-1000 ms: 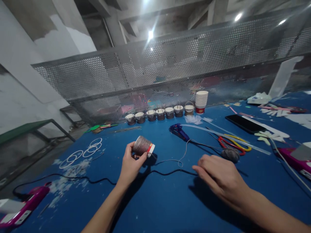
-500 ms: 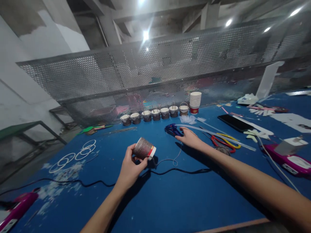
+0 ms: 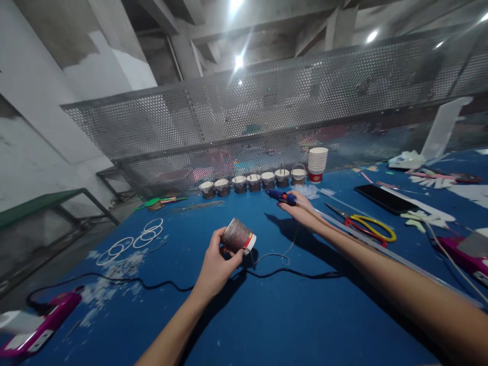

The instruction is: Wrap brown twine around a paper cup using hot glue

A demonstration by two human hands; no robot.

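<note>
My left hand [image 3: 219, 262] grips a paper cup [image 3: 237, 236] tilted on its side above the blue table [image 3: 305, 320]. Grey-brown cord is wound round most of the cup, leaving a red and white band bare at the rim end. A loose length of cord [image 3: 280, 255] trails from it across the table. My right hand [image 3: 301, 209] is wrapped round a blue glue gun [image 3: 281, 197], raised off the table with its nozzle pointing left. A long clear glue stick [image 3: 354, 235] runs back from the gun along my forearm. The trigger is hidden by my fingers.
Several wrapped cups with handles [image 3: 253, 183] line the back, beside a stack of paper cups [image 3: 317, 163]. Scissors [image 3: 368, 226] and a phone [image 3: 385, 199] lie to the right, white rings [image 3: 148, 234] to the left. A black cable [image 3: 152, 284] crosses the table.
My right hand has taken hold of the glue gun and lifted it off the table, its glue stick rising too. My left hand still holds the cup. The view has shifted slightly left.
</note>
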